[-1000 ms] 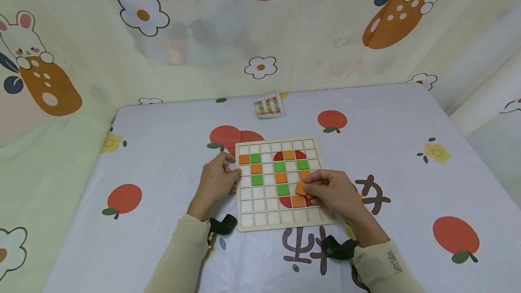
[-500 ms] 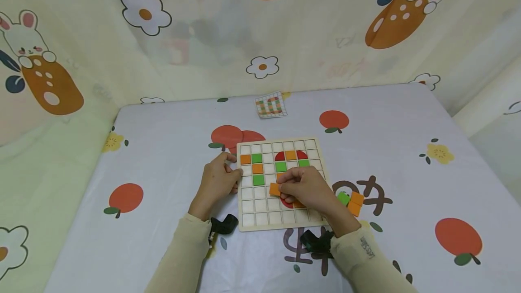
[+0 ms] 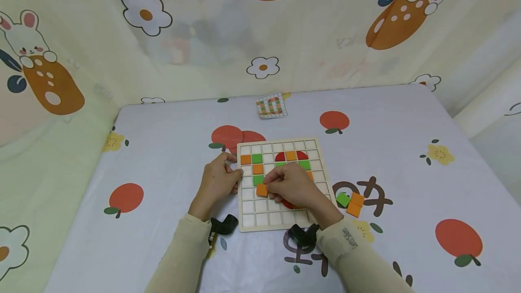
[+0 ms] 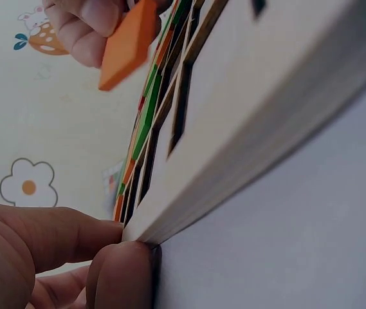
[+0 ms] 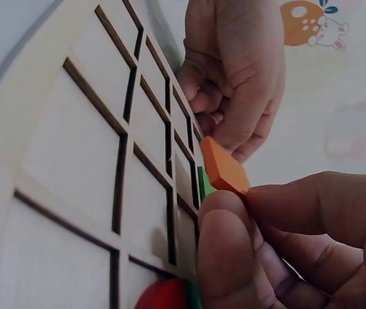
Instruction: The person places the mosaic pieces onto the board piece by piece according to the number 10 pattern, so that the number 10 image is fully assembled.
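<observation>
My right hand (image 3: 292,186) pinches an orange square tile (image 3: 262,190) between thumb and fingers. It holds the tile over the left part of a wooden grid board (image 3: 249,219), just below a green tile (image 3: 258,180) in the second column. The right wrist view shows this orange tile (image 5: 224,167) tilted above the grid cells. At the board's left edge, my left hand (image 3: 217,177) grips the rim between thumb and finger; the left wrist view shows those fingertips (image 4: 121,273) at the rim. Orange, green and red pieces sit in the grid, some hidden behind my right hand.
Right of the board lie a loose green tile (image 3: 343,200) and orange tiles (image 3: 354,208). A small card (image 3: 271,106) printed with a coloured grid pattern lies behind the board, near the back of the table. A printed cloth (image 3: 171,238) covers the tabletop.
My right hand has moved left across the board with the orange tile, from the right columns to the second column. The loose tiles at right came into view. My left hand stays put.
</observation>
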Demonstrator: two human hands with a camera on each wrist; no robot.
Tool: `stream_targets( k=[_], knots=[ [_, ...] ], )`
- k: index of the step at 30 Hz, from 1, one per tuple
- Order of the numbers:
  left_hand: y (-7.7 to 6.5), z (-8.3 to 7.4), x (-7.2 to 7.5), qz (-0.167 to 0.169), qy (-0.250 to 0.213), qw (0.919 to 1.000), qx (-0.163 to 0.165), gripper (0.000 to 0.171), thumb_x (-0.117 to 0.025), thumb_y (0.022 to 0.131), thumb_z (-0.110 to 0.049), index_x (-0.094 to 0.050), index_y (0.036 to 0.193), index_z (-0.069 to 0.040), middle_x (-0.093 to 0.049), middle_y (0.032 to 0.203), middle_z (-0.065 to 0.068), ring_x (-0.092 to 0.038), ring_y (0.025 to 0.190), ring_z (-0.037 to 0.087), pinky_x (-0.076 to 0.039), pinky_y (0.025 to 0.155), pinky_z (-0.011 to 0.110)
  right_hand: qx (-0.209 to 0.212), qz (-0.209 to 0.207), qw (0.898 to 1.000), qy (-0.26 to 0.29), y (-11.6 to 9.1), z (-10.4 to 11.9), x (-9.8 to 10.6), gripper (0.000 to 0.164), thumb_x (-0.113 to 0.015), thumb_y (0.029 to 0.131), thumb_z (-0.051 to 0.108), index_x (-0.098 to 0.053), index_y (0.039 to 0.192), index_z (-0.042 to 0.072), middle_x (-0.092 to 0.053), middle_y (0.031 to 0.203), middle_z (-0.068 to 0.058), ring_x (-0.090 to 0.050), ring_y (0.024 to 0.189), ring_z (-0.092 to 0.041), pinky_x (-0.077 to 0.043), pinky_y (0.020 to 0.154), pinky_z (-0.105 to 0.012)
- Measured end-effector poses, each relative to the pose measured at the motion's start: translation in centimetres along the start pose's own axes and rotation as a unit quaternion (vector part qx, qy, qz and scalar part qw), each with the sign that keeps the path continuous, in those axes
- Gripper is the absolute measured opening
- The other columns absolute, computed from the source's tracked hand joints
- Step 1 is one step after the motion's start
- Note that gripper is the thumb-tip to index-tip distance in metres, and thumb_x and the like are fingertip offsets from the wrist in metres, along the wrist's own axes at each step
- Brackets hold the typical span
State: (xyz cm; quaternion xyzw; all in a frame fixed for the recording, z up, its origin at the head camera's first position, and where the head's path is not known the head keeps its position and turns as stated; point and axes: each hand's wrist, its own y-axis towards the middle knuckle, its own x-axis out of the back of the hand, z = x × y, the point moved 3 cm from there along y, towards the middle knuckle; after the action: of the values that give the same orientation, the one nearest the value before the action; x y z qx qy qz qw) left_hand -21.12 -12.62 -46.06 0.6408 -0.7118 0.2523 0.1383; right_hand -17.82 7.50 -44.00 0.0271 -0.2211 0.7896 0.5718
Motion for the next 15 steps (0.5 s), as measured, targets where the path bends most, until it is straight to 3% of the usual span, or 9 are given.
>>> stream_targets(
  k=[8, 15],
  knots=[
    [-0.09, -0.1, 0.07, 0.004, -0.004, 1.0, -0.002, 0.031, -0.071, 0.095, -0.011, -0.061, 0.123, -0.004, -0.059, 0.072, 0.009, -0.062, 0.047, 0.017, -0.055, 0.049, 0.027, 0.0, 0.002, 0.999, -0.048, 0.25, 0.17, -0.48, 0.006, -0.071, 0.094, 0.002, -0.076, 0.093, 0.005, -0.07, 0.075, -0.007, -0.061, 0.057, -0.016, -0.054, 0.057, -0.026],
    [-0.09, -0.17, 0.18, 0.001, -0.005, 1.0, -0.008, 0.03, -0.071, 0.095, -0.01, -0.061, 0.123, -0.003, -0.06, 0.072, 0.008, -0.062, 0.047, 0.016, -0.056, 0.049, 0.027, 0.005, 0.006, 0.999, -0.046, 0.24, 0.35, -0.59, 0.006, -0.07, 0.094, 0.002, -0.076, 0.092, 0.004, -0.068, 0.073, -0.007, -0.059, 0.055, -0.016, -0.052, 0.054, -0.026]
  ],
)
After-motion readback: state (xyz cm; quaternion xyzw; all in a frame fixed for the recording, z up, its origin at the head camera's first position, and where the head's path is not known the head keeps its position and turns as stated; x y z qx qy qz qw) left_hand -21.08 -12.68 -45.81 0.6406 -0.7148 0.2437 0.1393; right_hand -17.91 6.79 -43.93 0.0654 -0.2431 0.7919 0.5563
